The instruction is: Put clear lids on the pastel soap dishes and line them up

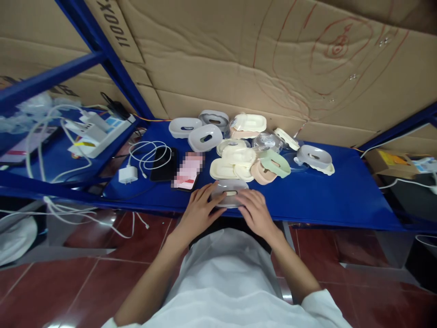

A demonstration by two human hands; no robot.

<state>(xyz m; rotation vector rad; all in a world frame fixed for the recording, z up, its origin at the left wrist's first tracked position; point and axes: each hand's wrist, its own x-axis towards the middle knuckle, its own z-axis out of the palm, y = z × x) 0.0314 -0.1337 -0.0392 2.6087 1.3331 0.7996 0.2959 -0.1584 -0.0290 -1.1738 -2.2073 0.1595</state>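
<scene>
A grey oval plastic dish (232,186), much like a soap dish, sits at the front edge of the blue table with a slot in its middle. My left hand (202,207) grips its left end, the thumb reaching over the rim. On its right end my right hand (255,210) holds on, with bent fingers against the side. Just beyond lie several cream oval pieces (223,169), a green slotted dish (277,163) and a peach piece (262,175), heaped together.
Grey slotted dishes (205,138) stand at the back left, another grey dish (316,156) at the right. Clear plastic covers (268,142) lie among them. A lit phone (189,172), a dark phone (163,166) and a white charger (128,174) with coiled cable are on the left. Cardboard (211,54) walls the back.
</scene>
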